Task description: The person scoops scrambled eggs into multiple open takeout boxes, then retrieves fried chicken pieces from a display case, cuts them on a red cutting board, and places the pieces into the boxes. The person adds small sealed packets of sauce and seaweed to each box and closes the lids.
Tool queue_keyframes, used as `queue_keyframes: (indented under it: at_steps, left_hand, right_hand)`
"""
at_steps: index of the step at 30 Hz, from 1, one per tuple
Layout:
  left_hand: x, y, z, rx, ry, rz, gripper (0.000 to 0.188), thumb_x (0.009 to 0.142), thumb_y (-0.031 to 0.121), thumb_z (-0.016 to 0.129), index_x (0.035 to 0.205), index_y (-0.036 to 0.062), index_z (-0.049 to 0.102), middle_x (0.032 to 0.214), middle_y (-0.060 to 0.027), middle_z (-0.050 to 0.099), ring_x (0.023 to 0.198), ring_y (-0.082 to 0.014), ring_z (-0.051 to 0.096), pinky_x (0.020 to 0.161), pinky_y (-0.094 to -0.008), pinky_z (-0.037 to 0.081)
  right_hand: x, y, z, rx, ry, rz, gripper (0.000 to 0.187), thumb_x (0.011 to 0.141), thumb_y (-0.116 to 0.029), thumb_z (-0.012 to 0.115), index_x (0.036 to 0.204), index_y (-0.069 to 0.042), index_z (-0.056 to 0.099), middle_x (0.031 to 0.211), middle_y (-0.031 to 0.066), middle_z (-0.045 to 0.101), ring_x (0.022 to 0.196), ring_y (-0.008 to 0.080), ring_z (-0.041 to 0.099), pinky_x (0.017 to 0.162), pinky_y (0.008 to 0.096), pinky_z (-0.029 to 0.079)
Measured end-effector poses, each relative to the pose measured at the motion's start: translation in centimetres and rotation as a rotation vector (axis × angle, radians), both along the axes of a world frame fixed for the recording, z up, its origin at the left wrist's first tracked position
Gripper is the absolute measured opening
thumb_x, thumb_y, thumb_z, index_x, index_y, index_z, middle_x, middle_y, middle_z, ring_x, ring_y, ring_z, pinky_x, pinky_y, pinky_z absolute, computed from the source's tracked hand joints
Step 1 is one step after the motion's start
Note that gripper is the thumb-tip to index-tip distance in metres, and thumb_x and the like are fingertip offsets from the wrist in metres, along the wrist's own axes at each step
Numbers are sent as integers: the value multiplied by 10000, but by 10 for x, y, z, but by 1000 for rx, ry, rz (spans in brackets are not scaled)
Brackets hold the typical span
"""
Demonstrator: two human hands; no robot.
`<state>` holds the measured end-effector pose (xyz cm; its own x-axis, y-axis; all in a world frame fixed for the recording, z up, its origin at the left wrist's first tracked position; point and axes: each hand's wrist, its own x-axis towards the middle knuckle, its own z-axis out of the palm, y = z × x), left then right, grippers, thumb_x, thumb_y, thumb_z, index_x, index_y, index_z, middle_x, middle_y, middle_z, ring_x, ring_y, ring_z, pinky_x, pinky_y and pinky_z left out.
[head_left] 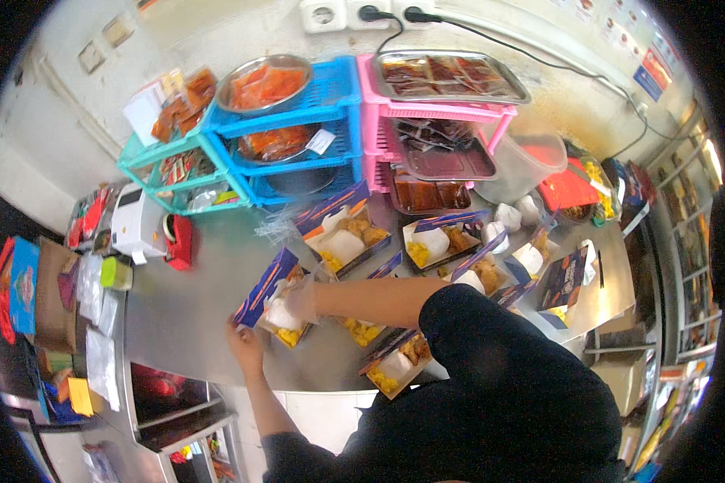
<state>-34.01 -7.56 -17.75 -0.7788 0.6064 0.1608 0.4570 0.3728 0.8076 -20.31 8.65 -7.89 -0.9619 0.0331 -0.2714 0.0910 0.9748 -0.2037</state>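
A cardboard meal box (286, 332) stands at the left of the boxes on the steel table, its purple lid flap (266, 278) raised. Inside are a white wrapped mound and yellow diced food. At the flap's lower left corner my left hand (246, 346) grips the box, bare, with its fingers bent round the edge. My right hand (303, 298), in a clear plastic glove, reaches across from the right and is over this box beside the white mound. Its fingers are blurred, so I cannot tell what they hold. Several similar open boxes (346, 237) with fried pieces surround my right forearm.
Teal, blue (298, 121) and pink (370, 129) racks with trays of packed sauces line the wall. A white label printer (137, 225) and a red tape dispenser (180, 245) stand left. White wrapped mounds (507, 216) and a clear tub (524, 165) are at right.
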Motion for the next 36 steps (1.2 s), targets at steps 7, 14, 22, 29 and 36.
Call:
queue_keyframes:
  at_steps: [7, 14, 22, 29, 36]
  left_hand:
    - [105, 81, 154, 249, 169, -201, 186, 862, 34, 576, 1035, -11, 629, 951, -117, 642, 847, -236, 606, 753, -375, 498]
    - [247, 335, 77, -51, 366, -1209, 295, 927, 234, 530, 1121, 20, 594, 1025, -219, 645, 978, -415, 601, 862, -485, 476]
    - [283, 422, 6, -242, 625, -1095, 374, 896, 236, 539, 1224, 58, 562, 1216, -212, 580, 1152, -396, 520, 986, -508, 398]
    - [291, 375, 74, -407, 521, -1172, 389, 909, 263, 540, 1250, 77, 541, 1199, -262, 574, 1091, -438, 555, 928, -525, 430]
    - [284, 299, 128, -225, 263, -967, 348, 923, 195, 574, 1207, -3, 536, 1016, -212, 648, 895, -350, 647, 783, -435, 505]
  right_hand:
    - [183, 63, 131, 7, 337, -130, 224, 892, -291, 532, 932, -135, 689, 844, 75, 690, 801, 277, 656, 699, 412, 498]
    - [422, 32, 169, -567, 775, -865, 351, 896, -329, 626, 1133, -71, 606, 1071, 131, 663, 1008, 314, 628, 818, 429, 509]
    - [528, -3, 135, -198, 528, -1401, 232, 837, -209, 698, 1012, -56, 685, 927, 118, 704, 846, 297, 673, 748, 397, 522]
    - [534, 42, 131, 113, 722, -1071, 181, 856, -169, 672, 1004, -66, 692, 907, 103, 705, 788, 286, 663, 698, 396, 512]
    - [457, 81, 151, -238, 822, -925, 254, 877, -254, 662, 1058, -76, 674, 1027, 119, 677, 898, 303, 646, 761, 381, 506]
